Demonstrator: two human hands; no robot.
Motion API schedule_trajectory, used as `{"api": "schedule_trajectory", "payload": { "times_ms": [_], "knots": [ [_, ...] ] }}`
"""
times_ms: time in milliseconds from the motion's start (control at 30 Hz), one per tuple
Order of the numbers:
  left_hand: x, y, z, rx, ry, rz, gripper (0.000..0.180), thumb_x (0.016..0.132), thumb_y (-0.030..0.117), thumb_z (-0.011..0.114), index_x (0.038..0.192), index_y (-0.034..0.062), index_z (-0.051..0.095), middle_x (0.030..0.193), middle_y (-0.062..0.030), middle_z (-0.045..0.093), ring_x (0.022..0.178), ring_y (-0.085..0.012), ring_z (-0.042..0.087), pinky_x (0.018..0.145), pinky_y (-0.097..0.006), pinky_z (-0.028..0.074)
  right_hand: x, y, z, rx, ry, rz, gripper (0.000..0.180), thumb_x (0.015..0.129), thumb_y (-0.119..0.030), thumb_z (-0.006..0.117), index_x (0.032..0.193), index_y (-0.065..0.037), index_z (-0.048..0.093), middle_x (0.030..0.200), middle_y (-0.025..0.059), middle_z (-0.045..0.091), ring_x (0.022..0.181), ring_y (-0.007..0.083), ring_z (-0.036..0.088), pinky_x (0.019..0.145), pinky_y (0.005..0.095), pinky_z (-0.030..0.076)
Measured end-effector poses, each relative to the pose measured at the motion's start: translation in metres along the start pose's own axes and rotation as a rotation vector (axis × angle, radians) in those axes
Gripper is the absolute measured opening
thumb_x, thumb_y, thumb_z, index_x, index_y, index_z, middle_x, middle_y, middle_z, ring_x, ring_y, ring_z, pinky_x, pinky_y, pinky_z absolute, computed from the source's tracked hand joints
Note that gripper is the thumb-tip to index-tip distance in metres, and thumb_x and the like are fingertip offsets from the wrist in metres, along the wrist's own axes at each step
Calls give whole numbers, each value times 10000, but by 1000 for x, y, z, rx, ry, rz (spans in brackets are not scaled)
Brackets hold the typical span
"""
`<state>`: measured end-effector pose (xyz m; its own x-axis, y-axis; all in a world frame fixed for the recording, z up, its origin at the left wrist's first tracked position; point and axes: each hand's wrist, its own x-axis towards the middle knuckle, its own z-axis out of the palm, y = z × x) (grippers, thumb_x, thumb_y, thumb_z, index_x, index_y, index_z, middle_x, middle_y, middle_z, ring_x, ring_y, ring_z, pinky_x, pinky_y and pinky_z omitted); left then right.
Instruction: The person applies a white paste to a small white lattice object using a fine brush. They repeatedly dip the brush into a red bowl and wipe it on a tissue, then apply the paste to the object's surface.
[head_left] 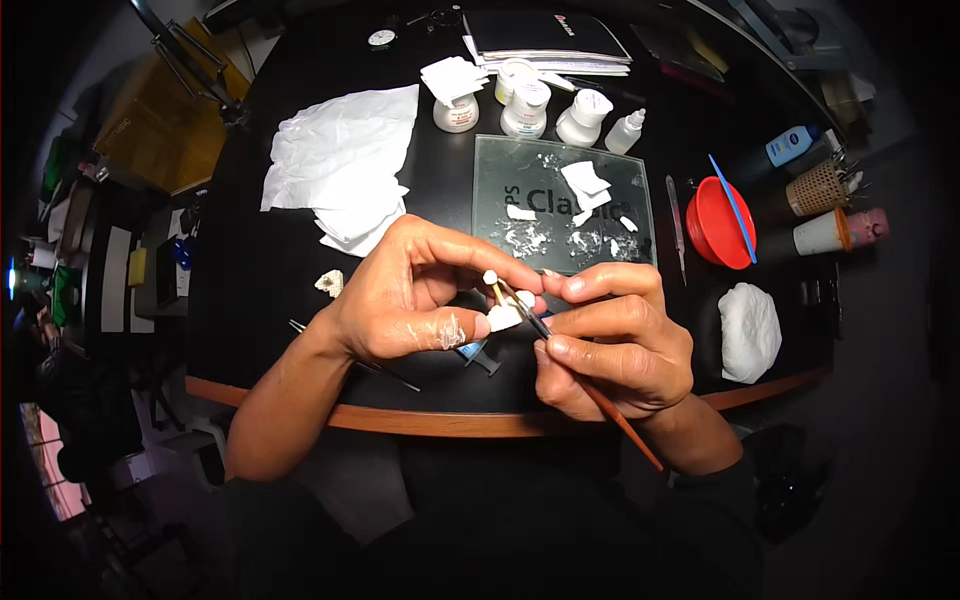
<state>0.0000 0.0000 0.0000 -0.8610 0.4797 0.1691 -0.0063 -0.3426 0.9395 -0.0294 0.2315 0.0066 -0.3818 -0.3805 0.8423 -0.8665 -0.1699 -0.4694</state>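
Fingers of my left hand (400, 295) are pinched on a small white piece (505, 317), thumb at its left end, just above the near part of the counter (440, 395). A gold-coloured part (499, 293) with a rounded white tip shows right beside it. My right hand (635, 345) has its fingers closed around a brown-handled tool (618, 424), slanted so that its dark front end meets the piece.

Beyond my hands lies a glass slab (490, 190), scattered with white crumbs, smears and a few folded white papers. Behind it stand the containers: one white bottle (456, 115) carrying a stack of paper squares (453, 77), two more lidded bottles (524, 118) (580, 125), a jar (503, 88) partly hidden behind them, and a small dropper bottle (626, 132). I cannot tell what they hold.

To my right sits a red bowl (708, 222), a blue stick (735, 212) resting across its rim. Farther right, a tan perforated holder (815, 190) has some items poking out of it, and near it are a white cup (820, 234) with an orange rim, a pink container (868, 225) and a blue-and-white bottle (789, 146). A white lump (750, 333) lies nearer me.
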Motion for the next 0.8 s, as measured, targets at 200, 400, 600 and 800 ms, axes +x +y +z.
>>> {"api": "schedule_trajectory", "payload": {
  "times_ms": [200, 400, 600, 800],
  "knots": [
    [3, 0, 4, -60, 1, 68, 475, 772, -4, 701, 1205, -190, 642, 1207, -315, 664, 1143, -332, 682, 1021, -418, 546, -1, -2, -2, 46, 0, 12, 248, 713, 87, 803, 938, -3, 749, 899, 111, 704, 987, 300, 670, 776, 377, 641],
    [4, 1, 2, -5, -31, 107, 461, 772, -23, 692, 1205, -179, 650, 1201, -308, 663, 1129, -318, 684, 1004, -388, 551, -1, -2, -2, 48, -24, 7, 224, 712, 64, 820, 912, -8, 748, 892, 110, 707, 997, 302, 669, 786, 391, 641],
    [3, -2, 3, -22, -17, 120, 450, 782, -35, 694, 1206, -178, 650, 1190, -284, 664, 1112, -292, 685, 971, -355, 557, 0, -5, -4, 27, -50, 20, 227, 703, 57, 827, 902, -18, 748, 876, 98, 713, 1007, 298, 670, 797, 382, 638],
    [2, 0, 4, -29, -6, 100, 441, 793, -30, 697, 1206, -177, 651, 1184, -282, 664, 1107, -284, 683, 966, -350, 560, 0, -4, -3, 23, -48, 14, 228, 709, 45, 832, 912, -21, 753, 884, 96, 719, 1007, 297, 672, 794, 374, 632]
  ]
}}
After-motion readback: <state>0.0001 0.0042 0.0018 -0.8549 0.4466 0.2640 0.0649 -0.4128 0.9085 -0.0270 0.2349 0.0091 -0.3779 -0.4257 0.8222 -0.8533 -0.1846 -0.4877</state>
